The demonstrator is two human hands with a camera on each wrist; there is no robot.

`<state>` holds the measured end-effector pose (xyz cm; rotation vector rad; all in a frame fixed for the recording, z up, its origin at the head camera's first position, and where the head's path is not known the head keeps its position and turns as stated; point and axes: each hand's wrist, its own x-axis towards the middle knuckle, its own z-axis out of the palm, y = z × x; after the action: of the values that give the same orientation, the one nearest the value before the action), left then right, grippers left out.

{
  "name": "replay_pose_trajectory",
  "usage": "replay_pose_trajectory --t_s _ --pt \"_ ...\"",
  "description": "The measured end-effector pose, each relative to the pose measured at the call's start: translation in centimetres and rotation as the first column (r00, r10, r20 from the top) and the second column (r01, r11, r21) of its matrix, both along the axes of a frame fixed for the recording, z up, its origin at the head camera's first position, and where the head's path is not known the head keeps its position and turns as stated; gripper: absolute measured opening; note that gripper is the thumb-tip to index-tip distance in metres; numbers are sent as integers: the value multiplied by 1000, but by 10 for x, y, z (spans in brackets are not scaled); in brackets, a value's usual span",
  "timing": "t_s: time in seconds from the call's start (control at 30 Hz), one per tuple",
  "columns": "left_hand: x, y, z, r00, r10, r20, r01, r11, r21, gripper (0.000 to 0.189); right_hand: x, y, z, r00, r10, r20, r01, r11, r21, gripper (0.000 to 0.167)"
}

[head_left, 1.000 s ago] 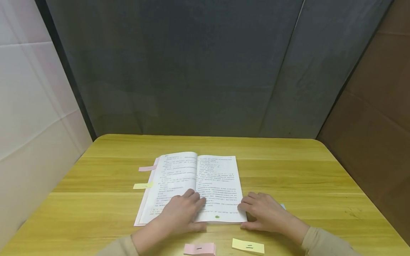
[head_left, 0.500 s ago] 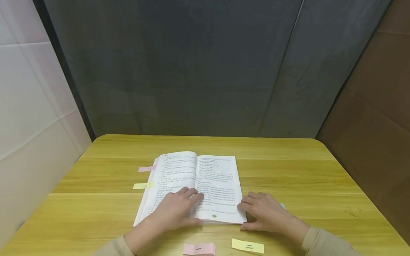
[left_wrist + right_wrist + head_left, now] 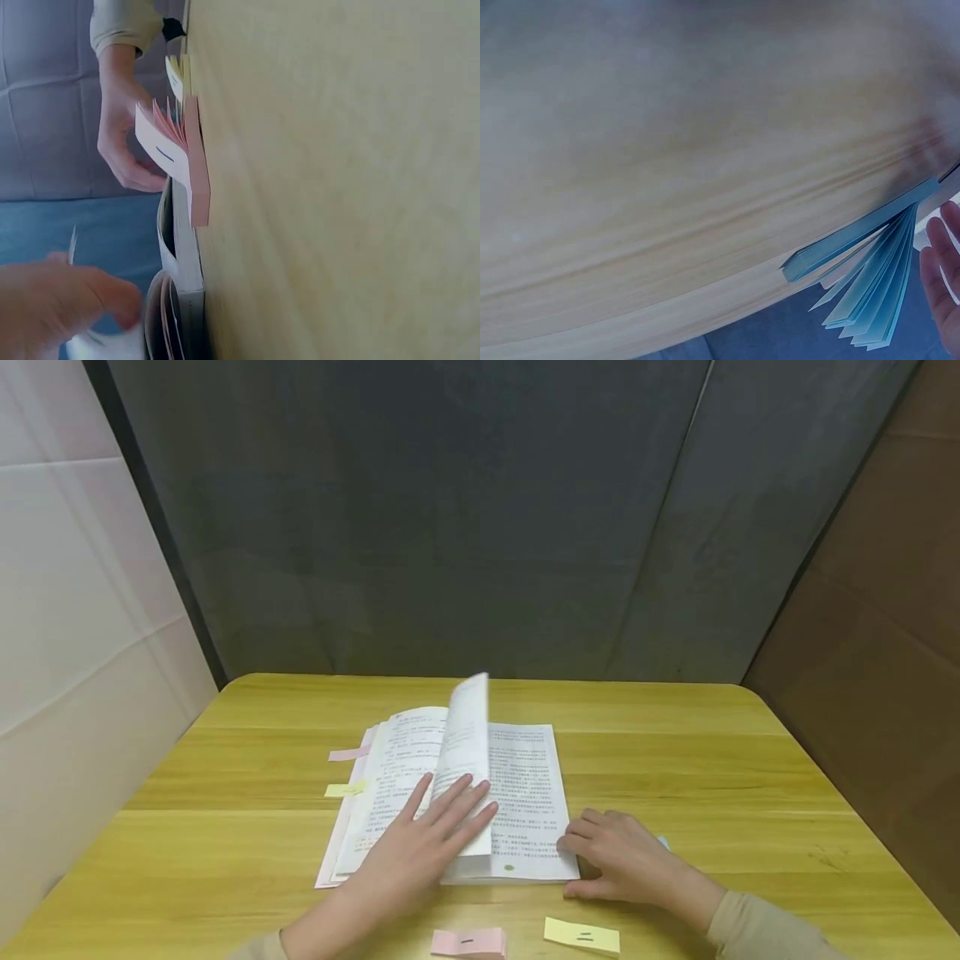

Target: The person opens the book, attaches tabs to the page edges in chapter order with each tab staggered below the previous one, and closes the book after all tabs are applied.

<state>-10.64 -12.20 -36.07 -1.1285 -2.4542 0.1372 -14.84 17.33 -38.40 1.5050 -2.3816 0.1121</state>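
An open book (image 3: 525,777) lies on the wooden table, one page (image 3: 465,752) standing up partway over from right to left. My left hand (image 3: 420,843) touches that page with its fingers straight and spread. At the book's lower right corner, my right hand (image 3: 622,860) holds the edge, fingers on top and thumb at the front. A pink tab (image 3: 348,754) and a yellow tab (image 3: 345,790) stick out from the book's left side. In the left wrist view, my left hand (image 3: 67,307) is blurred beside the curved pages.
Near the front lie a pink sticky-note pad (image 3: 468,942) with one stroke and a yellow pad (image 3: 582,936) with two strokes. A blue pad (image 3: 870,270) with fanned sheets lies beside my right hand, mostly hidden in the head view.
My left hand has spread its fingers, and a page has lifted from the right side toward the left. The right hand has stayed at the book's corner.
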Motion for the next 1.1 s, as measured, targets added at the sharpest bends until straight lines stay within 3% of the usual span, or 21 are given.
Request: replay_pose_trajectory --t_s 0.17,0.4,0.57,0.7,0.8,0.97,1.1 --pt "-3 -5 -2 996 87 -33 -88 995 -53 77 0 0 0 1000 -10 16 10 1000 9 43" --pt "-1 -3 -7 985 108 133 -105 994 -31 47 0 0 -1 1000 -10 12 10 1000 13 43" --pt "-1 0 -9 974 126 186 -132 991 20 27 0 0 -1 1000 -13 12 13 1000 14 43" --pt "-3 6 -11 973 121 195 -136 989 65 40 -1 1 -1 1000 -18 12 18 1000 15 41" --pt "-6 11 -10 975 127 183 -138 989 51 49 -1 1 -2 1000 -17 12 17 1000 11 40" --pt "-10 14 -7 966 164 199 -167 986 -1 51 -2 1 -4 1000 -7 19 7 1000 -7 41" --pt "-11 12 -5 958 168 233 -175 985 9 52 -2 0 -5 1000 -7 20 8 1000 -7 41"
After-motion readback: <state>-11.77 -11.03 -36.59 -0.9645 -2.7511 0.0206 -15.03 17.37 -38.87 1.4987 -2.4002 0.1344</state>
